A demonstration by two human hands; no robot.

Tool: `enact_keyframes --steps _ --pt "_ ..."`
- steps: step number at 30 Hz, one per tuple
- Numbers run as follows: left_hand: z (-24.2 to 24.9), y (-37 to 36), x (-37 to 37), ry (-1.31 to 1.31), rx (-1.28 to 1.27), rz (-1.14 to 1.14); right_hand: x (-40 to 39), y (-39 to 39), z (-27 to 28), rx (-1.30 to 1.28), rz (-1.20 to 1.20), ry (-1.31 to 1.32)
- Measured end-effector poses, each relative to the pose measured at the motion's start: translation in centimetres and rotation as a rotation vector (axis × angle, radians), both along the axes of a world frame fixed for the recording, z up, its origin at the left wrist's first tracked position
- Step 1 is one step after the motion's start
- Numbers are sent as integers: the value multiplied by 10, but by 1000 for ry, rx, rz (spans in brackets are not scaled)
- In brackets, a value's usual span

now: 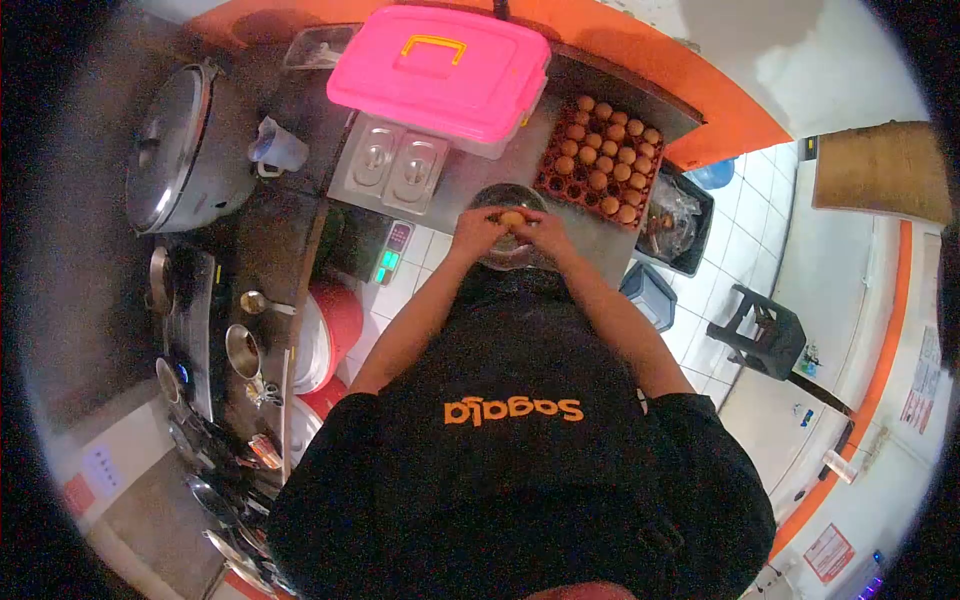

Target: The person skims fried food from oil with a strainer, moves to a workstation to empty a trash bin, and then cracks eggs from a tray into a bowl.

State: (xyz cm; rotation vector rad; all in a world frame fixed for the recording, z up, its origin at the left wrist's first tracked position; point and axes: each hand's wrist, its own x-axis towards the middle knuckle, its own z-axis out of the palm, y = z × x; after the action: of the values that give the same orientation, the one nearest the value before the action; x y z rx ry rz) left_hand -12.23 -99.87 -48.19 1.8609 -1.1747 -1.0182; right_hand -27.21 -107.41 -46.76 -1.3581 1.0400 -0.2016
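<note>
A brown egg (513,218) is held between both hands over a round, clear bowl (505,193) at the front edge of the steel counter (592,229). My left hand (480,232) has its fingers closed on the egg from the left. From the right, my right hand (544,232) grips the same egg. Right of the bowl, a red tray (571,192) holds several brown eggs, with some of its cups bare. The inside of the bowl is mostly hidden by my hands.
A pink-lidded box (440,80) and two lidded steel containers (412,172) stand on the counter's left part. A digital scale (390,255) sits below them. At left are a large cooker (175,150) and a jug (280,150). A black stool (760,333) stands right.
</note>
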Motion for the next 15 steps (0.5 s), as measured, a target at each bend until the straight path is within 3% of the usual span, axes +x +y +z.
enact_keyframes --steps 5,8,10,14,15 --pt "-5 -5 -1 -70 50 28 -2 -11 -41 -27 33 129" --pt "-2 -4 6 -159 -9 -45 -5 -13 -39 -216 81 59" --pt "4 -5 10 -211 -80 -90 -8 -14 -37 -605 175 -40" --pt "4 -7 16 -204 -88 -66 -10 -23 -32 -566 196 -30" --pt "0 -8 17 -129 -140 -35 -11 -24 -29 -402 169 26"
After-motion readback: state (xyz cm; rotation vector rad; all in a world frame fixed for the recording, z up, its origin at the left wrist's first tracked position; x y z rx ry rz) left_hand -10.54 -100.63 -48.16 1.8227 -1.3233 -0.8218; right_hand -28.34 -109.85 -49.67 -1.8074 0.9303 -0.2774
